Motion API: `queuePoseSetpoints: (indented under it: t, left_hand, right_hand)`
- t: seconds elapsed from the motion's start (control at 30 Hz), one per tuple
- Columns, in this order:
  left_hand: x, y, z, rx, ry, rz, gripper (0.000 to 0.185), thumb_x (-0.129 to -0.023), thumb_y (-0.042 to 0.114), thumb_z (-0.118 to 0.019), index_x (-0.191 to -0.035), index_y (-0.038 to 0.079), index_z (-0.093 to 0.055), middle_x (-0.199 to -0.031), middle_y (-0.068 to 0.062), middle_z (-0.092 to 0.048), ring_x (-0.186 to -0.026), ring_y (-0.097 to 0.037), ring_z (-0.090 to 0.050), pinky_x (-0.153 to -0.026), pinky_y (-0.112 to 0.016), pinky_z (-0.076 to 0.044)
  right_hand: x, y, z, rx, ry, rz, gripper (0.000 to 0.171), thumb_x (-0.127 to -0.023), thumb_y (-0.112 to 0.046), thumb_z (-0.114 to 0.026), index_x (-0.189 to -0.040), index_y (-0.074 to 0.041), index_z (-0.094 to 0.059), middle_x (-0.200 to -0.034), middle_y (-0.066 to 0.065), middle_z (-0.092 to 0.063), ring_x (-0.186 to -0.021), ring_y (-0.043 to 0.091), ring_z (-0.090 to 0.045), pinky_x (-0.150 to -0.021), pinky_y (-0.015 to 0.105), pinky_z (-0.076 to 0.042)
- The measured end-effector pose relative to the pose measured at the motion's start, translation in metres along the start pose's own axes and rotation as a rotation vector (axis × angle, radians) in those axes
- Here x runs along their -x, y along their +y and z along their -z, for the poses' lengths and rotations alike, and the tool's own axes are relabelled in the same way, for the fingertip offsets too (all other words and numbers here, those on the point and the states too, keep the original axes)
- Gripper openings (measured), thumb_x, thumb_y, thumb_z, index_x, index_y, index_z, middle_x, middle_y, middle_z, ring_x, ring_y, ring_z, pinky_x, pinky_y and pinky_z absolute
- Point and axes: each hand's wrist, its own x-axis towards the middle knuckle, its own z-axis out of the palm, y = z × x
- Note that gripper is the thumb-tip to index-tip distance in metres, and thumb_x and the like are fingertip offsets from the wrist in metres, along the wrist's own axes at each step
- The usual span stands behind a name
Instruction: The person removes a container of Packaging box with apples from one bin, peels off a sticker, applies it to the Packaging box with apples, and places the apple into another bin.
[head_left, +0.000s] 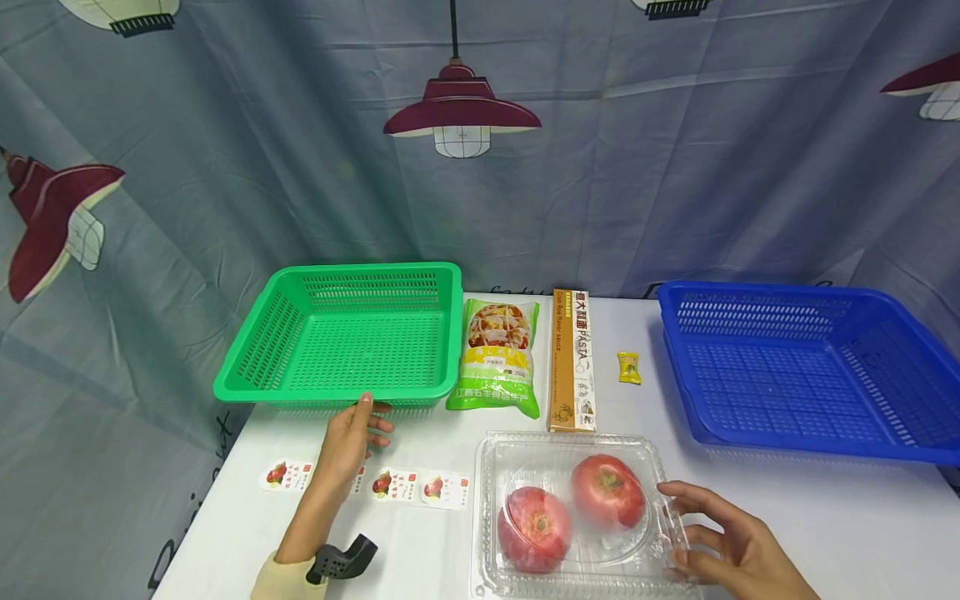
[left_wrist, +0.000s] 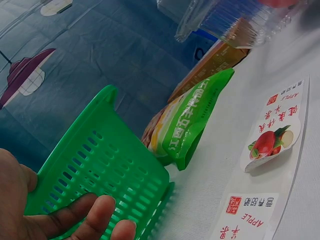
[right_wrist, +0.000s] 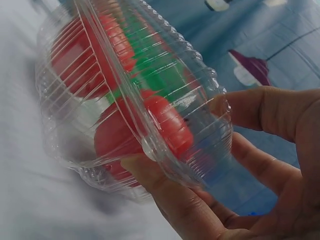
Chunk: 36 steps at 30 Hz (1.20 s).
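A clear plastic clamshell box (head_left: 577, 575) with two red apples (head_left: 534, 529) inside lies at the front of the white table. My right hand (head_left: 731, 542) grips its right side; in the right wrist view the thumb (right_wrist: 175, 200) presses near the seam and the fingers lie around the edge. At the front rim of the green basket (head_left: 337, 393) is my left hand (head_left: 348, 442), fingers loosely bent and holding nothing. Whether it touches the rim I cannot tell. Beside and under that arm runs a strip of apple stickers (head_left: 395, 486), one partly peeled up in the left wrist view.
Right of the green basket lie a green food bag (head_left: 495, 358), a pasta box (head_left: 573, 358) and a small yellow packet (head_left: 629, 367). A blue basket (head_left: 810, 446) stands at the right. Behind the table hangs a grey-blue curtain (head_left: 585, 183) with printed lamps.
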Motion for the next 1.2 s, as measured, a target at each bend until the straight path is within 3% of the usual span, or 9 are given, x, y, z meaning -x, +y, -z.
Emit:
queuePoseSetpoints:
  t: [0.37, 0.63, 0.87, 1.2]
  left_hand:
    - [-0.022, -0.038, -0.001, 0.009, 0.010, -0.021, 0.061, -0.107, 0.047, -0.030, -0.119, -0.004, -0.062, -0.096, -0.014, -0.066, -0.080, -0.027, -0.064, -0.062, -0.035, -0.045]
    - [-0.021, -0.039, -0.002, -0.004, 0.028, -0.030, 0.066, -0.105, 0.052, -0.029, -0.117, -0.002, -0.064, -0.093, -0.013, -0.066, -0.078, -0.027, -0.064, -0.063, -0.035, -0.045]
    - [-0.021, -0.035, -0.001, 0.010, 0.002, -0.002, 0.059, -0.108, 0.041, -0.028, -0.121, -0.007, -0.060, -0.097, -0.017, -0.065, -0.083, -0.032, -0.064, -0.065, -0.037, -0.045]
    - [-0.012, -0.032, 0.005, -0.037, 0.019, -0.050, 0.065, -0.107, 0.045, -0.021, -0.118, -0.006, -0.060, -0.099, -0.015, -0.065, -0.084, -0.026, -0.063, -0.069, -0.039, -0.044]
  right_hand:
    - [0.000, 0.010, -0.003, 0.027, 0.040, -0.001, 0.060, -0.088, 0.019, -0.055, -0.144, 0.002, -0.039, -0.122, 0.006, -0.055, -0.097, 0.027, -0.067, -0.069, 0.051, -0.056]
    - [0.000, 0.013, -0.003, 0.053, 0.047, 0.012, 0.062, -0.088, 0.019, -0.056, -0.145, 0.002, -0.038, -0.125, 0.001, -0.053, -0.100, 0.022, -0.065, -0.071, 0.045, -0.057]
    - [-0.001, 0.013, -0.003, 0.076, 0.026, 0.040, 0.062, -0.087, 0.019, -0.057, -0.144, 0.003, -0.037, -0.124, 0.001, -0.053, -0.101, 0.021, -0.065, -0.071, 0.044, -0.057]
    - [0.000, 0.014, -0.002, 0.063, -0.015, 0.055, 0.064, -0.089, 0.020, -0.054, -0.147, 0.004, -0.033, -0.128, 0.003, -0.053, -0.104, 0.023, -0.064, -0.074, 0.041, -0.057]
